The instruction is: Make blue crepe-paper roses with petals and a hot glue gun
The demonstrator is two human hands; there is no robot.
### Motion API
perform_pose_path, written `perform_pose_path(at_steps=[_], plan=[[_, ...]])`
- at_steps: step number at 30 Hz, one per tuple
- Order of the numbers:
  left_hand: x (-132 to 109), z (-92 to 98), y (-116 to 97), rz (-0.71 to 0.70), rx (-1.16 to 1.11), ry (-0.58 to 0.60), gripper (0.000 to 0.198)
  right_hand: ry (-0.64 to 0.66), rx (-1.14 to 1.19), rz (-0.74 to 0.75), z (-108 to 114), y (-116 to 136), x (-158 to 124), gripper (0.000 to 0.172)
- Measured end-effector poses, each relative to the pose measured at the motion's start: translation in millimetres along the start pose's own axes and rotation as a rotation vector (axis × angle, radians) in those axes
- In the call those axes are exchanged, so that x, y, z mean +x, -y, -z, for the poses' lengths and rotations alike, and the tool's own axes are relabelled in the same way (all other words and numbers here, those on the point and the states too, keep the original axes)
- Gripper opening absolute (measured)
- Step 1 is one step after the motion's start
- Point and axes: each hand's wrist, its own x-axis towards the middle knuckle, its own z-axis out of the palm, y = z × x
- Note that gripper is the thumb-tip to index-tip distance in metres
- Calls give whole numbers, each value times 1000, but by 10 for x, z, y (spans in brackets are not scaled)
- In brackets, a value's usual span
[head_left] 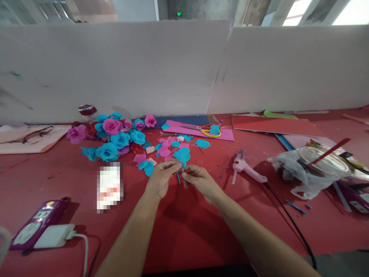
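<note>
Both hands meet over the middle of the red table around a blue paper flower (182,154) on a thin blue stem. My left hand (162,177) pinches it near its base, fingers closed. From the other side, my right hand (199,180) is also closed at the base and stem, thumb against the fingers. The exact contact at the fingertips is partly hidden. Just beyond lie loose blue, pink and pale paper petals (165,147). Yellow-handled scissors (211,132) rest on a pink paper sheet (227,134) behind them.
Finished paper flowers (111,140) cluster at the back left. A pink glue gun (249,171) with a black cord lies to the right, near a lidded cup (324,161) in a plastic bag. A purple power strip (39,223) with a white charger (53,235) sits front left. A white partition (115,73) stands behind.
</note>
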Motion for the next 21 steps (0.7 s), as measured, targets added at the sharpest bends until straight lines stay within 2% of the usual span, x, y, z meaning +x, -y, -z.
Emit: perform_pose_path(at_steps=[8, 14, 19, 21], plan=[[-1, -6, -42, 56, -31, -88, 24, -10, -68, 26, -11, -16, 10, 20], [-16, -24, -73, 65, -78, -110, 28, -22, -99, 54, -18, -28, 21, 20], [-27, -39, -77, 140, -101, -30, 38, -47, -92, 103, -27, -25, 8, 17], [-14, -29, -50, 118, -85, -46, 38, -59, -79, 102, -24, -26, 6, 17]])
